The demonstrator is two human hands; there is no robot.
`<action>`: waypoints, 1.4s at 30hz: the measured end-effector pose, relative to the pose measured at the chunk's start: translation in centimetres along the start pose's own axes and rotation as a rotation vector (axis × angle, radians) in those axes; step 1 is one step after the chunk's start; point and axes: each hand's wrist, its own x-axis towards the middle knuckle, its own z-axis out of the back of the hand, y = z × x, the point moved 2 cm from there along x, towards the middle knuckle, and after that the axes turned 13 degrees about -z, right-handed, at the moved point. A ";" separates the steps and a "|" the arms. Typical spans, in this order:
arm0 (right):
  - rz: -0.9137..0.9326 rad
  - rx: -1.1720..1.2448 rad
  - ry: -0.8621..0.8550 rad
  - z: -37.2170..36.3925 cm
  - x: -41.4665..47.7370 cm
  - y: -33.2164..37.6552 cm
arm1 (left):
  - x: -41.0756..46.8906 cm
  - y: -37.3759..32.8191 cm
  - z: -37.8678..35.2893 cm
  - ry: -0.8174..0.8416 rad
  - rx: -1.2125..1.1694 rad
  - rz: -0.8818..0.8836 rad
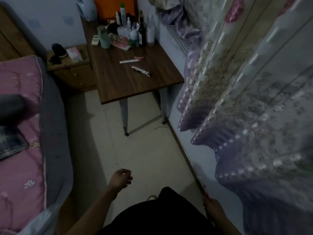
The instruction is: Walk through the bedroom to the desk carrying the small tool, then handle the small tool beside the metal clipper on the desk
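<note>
Nothing can be read in this dim, blurred view. The bottles [135, 26] at the far end of the wooden table [128, 82] and the flat strip [129, 61] nearer its middle perhaps carry print, but none is legible.

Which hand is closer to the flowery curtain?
The right hand. It hangs low beside the wall, just left of the flowery curtain. The left hand hangs over the floor, farther left, toward the bed.
</note>
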 end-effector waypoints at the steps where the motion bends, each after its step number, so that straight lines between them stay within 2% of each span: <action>1: 0.008 -0.027 0.002 0.1 0.6 1.8 | 1.2 -1.1 -0.2 -0.004 -0.007 -0.005; 6: 0.055 -0.162 0.023 -0.3 4.4 11.5 | 6.2 -4.3 -0.8 -0.044 -0.034 -0.004; 8: 0.085 -0.187 0.079 -1.1 5.5 16.1 | 7.9 -4.9 -0.5 -0.071 -0.050 0.012; 14: 0.156 -0.355 0.206 -4.2 9.1 30.7 | 10.5 -6.0 2.0 -0.188 -0.124 0.164; 18: 0.275 -0.476 0.203 -7.7 9.1 39.6 | 12.0 -6.6 3.4 -0.255 -0.212 0.222; 22: 0.325 -0.581 0.224 -11.6 8.0 45.7 | 13.3 -6.4 4.8 -0.312 -0.337 0.299; 26: 0.344 -0.584 0.302 -14.9 7.4 50.1 | 15.5 -6.6 6.6 -0.318 -0.411 0.372; 30: 0.367 -0.563 0.314 -18.3 7.6 54.6 | 19.7 -10.2 9.2 -0.354 -0.385 0.309; 35: 0.375 -0.486 0.319 -22.0 6.9 60.4 | 25.7 -18.5 14.5 -0.367 -0.306 0.159; 38: 0.326 -0.403 0.333 -24.1 5.7 63.7 | 29.2 -23.9 16.9 -0.312 -0.218 0.040; 42: 0.242 -0.302 0.378 -26.2 4.0 67.4 | 33.4 -30.5 17.9 -0.152 -0.071 -0.098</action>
